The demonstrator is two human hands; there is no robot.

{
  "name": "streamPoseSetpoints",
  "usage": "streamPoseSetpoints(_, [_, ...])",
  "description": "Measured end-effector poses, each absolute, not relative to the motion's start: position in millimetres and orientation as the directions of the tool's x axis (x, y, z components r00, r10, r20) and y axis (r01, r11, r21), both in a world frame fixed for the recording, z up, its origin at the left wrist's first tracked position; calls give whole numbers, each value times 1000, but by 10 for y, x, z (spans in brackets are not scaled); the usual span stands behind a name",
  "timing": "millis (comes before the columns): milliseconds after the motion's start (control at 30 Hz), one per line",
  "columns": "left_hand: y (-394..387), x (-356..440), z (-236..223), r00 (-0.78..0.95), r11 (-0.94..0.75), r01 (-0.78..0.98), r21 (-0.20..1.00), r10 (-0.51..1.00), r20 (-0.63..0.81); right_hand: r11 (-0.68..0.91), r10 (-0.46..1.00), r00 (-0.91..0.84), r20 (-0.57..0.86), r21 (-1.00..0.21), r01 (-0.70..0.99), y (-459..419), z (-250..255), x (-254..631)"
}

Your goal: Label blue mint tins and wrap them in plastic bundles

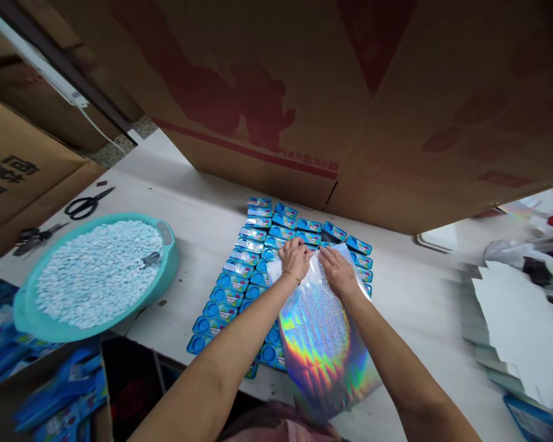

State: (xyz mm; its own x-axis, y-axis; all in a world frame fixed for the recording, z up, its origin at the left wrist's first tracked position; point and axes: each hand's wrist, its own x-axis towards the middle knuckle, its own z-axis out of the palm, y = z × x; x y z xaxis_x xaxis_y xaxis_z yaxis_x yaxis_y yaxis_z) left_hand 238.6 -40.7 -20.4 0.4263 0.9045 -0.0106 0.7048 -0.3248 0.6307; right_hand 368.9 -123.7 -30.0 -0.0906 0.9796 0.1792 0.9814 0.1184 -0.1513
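A silvery holographic film sheet (320, 325), shimmering in rainbow colours, lies in front of me over part of a spread of small blue packs (225, 296). My left hand (295, 259) is at the sheet's far left corner, its fingers curled in and closed on the edge. Beside it, my right hand (337, 271) rests on the far right part of the sheet with the fingers stretched out flat. The packs lie in slanting rows, each with a round blue recess and a printed label. Some of them are hidden under the sheet and my forearms.
A teal basin (170, 270) full of pale blue-white pieces stands at the left, with black scissors (90, 204) behind it. A big cardboard box (267, 110) walls off the back of the table. White card pieces (520, 331) are stacked at the right; blue packets (64, 393) lie lower left.
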Motion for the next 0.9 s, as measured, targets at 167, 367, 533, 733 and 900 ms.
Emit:
streamPoseSetpoints(167, [-392, 2412, -198, 422, -332, 704, 628, 906, 6, 33, 987, 6, 161, -243, 969, -1406, 199, 3547])
streamPoseSetpoints(367, [-360, 2109, 23, 443, -155, 443, 883, 894, -65, -261, 907, 420, 18, -760, 596, -1538, 897, 3225])
streamPoseSetpoints(533, [-569, 1356, 270, 558, 498, -29, 867, 727, -400, -388, 747, 513, -423, -904, -181, -1387, 744, 2735])
streamPoseSetpoints(733, [-675, 625, 277, 306, 505, -28, 863, 826, -473, -386, 701, 455, -548, -829, -404, -1322, 396, 1914])
streamPoseSetpoints(900, [-489, 122, 73, 180, 452, -21, 892, 879, -442, -372, 729, 574, -373, -920, -126, -1195, 111, 1309])
